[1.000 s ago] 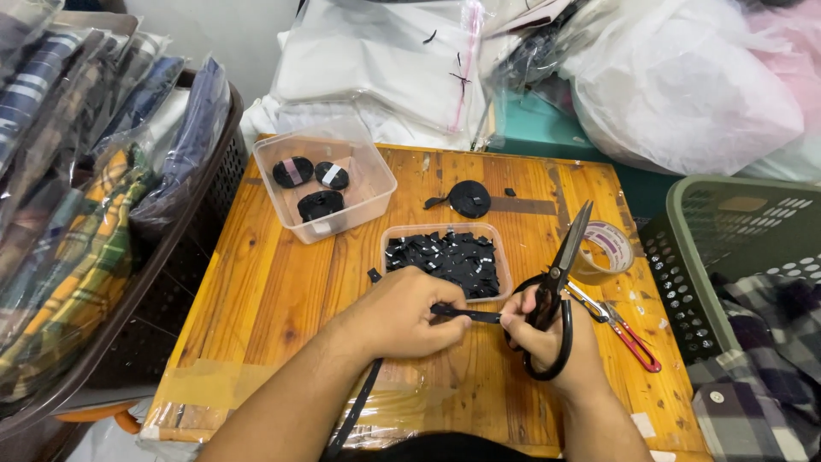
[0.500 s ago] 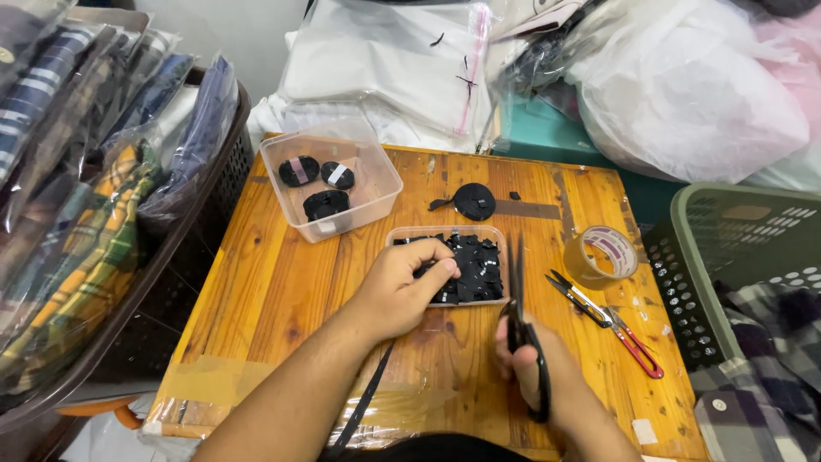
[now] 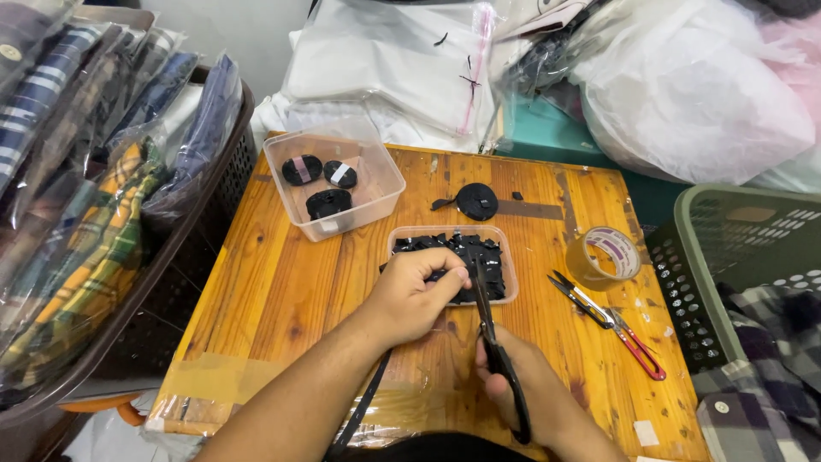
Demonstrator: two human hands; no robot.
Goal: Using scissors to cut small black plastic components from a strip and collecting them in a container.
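My left hand point(image 3: 416, 295) pinches the end of a black strap point(image 3: 363, 402) that runs down off the table's near edge. The fingertips rest at the front rim of a shallow clear tray point(image 3: 510, 272) filled with several small black strap pieces. My right hand point(image 3: 528, 385) grips black scissors point(image 3: 494, 342) by the handles, with the blades pointing away from me, close together, and their tips beside my left fingertips over the tray.
A wooden table point(image 3: 282, 274) carries a clear tub point(image 3: 380, 184) with three black rolls, a black strap roll point(image 3: 476, 201), a tape roll point(image 3: 604, 255) and red-handled snips point(image 3: 611, 323). A green basket point(image 3: 735, 282) stands right, bagged plaid cloth point(image 3: 77, 222) left.
The scissors swung from pointing up-right to pointing straight away, their blades closing. My left hand moved forward from the table's middle to the tray's rim.
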